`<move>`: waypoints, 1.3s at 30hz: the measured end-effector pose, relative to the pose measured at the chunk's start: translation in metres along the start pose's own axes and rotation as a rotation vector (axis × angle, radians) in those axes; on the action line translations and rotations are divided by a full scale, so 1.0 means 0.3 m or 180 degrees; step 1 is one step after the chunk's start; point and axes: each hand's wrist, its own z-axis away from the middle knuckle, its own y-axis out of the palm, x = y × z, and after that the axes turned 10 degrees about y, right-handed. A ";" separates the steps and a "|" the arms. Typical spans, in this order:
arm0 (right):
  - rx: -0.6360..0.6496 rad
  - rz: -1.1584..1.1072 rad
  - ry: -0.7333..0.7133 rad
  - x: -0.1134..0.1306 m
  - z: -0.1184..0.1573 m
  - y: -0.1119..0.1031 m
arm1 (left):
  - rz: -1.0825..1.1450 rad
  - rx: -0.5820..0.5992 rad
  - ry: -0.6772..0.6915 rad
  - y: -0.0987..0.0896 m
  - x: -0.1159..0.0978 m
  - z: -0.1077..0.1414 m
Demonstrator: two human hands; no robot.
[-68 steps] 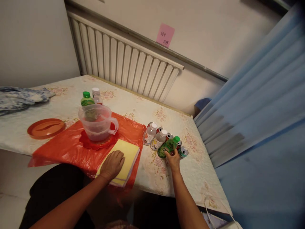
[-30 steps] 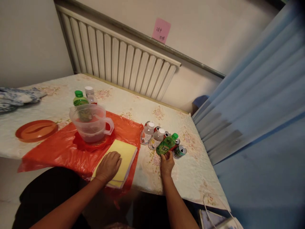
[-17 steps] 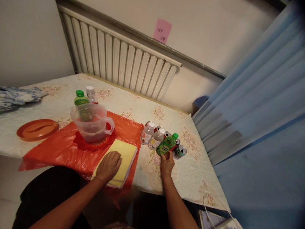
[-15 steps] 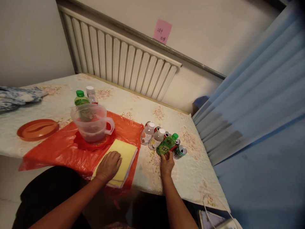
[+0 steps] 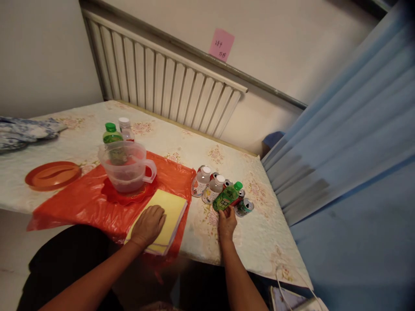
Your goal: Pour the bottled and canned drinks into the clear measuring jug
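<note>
My left hand [image 5: 149, 226] lies flat on a folded yellow cloth [image 5: 173, 203], its fingers together and stretched out. With its thumb and fingers my right hand [image 5: 228, 221] grips the lower end of a green-capped drink bottle [image 5: 226, 198], which leans to the right. Two white-capped clear bottles, one with an orange-marked label [image 5: 201, 183] and one with a yellow-marked label [image 5: 214, 190], stand left of it. Several drink cans are partly hidden behind the bottles; a green can [image 5: 244, 207] stands at the right end.
A clear plastic jug [image 5: 126, 172] stands in a red scalloped dish [image 5: 112, 193] on a red plastic sheet [image 5: 71, 211]. Behind it are another green-capped bottle [image 5: 112, 134] and a white-capped bottle [image 5: 126, 128]. An orange lid [image 5: 53, 176] lies left; a blue curtain [image 5: 350, 172] hangs right.
The view has shifted very slightly. Both hands and the objects around them stay in place.
</note>
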 end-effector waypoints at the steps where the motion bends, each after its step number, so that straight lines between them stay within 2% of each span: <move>1: -0.0001 0.0002 -0.0001 0.001 0.001 0.000 | 0.0000 -0.0008 0.0003 0.000 0.000 0.000; 25: -0.0049 0.0172 0.0175 -0.004 0.014 -0.010 | 0.0056 -0.0051 -0.0040 0.002 -0.003 0.006; 33: -0.0321 0.0503 0.0214 -0.010 0.098 -0.040 | 0.0229 -0.0058 -0.0126 -0.002 -0.006 0.010; 39: 0.0009 0.0581 0.0050 0.030 0.202 -0.030 | 0.0289 -0.0052 -0.0126 -0.014 -0.010 0.009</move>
